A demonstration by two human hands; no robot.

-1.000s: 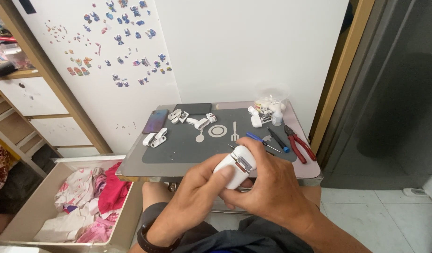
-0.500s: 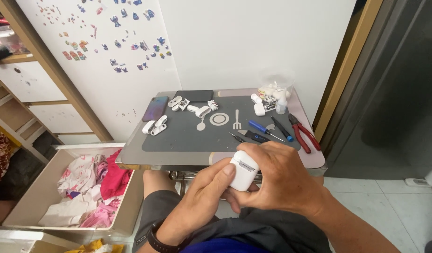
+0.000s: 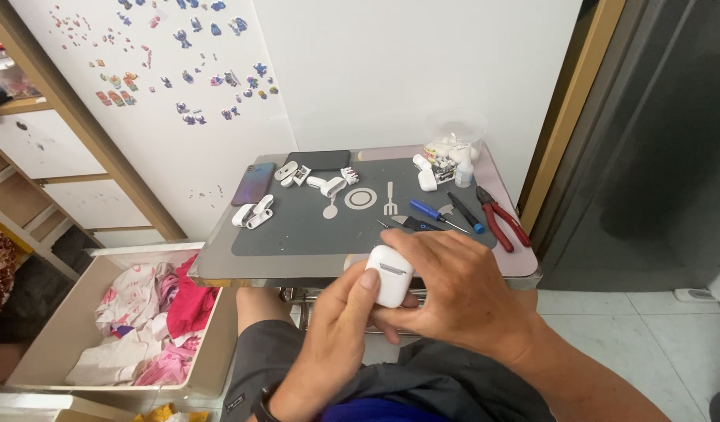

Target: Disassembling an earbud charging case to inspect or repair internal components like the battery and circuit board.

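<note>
A small white earbud case (image 3: 390, 273) with a metal hinge strip is held in front of my lap, just below the table's near edge. My right hand (image 3: 462, 293) wraps it from the right and behind. My left hand (image 3: 336, 336) comes up from below, its thumb pressed on the case's left side. A dark watch band shows on my left wrist.
A small table (image 3: 219, 262) carries a grey mat (image 3: 297, 227) with white case parts (image 3: 254, 213), a phone (image 3: 253, 184), screwdrivers (image 3: 430, 211), red-handled pliers (image 3: 501, 219) and a small bottle (image 3: 464, 173). A box of clothes (image 3: 153, 320) sits on the floor at left. A dark door stands at right.
The case and both hands have come lower and nearer to me, off the table's edge. The view has shifted so the table sits higher in frame.
</note>
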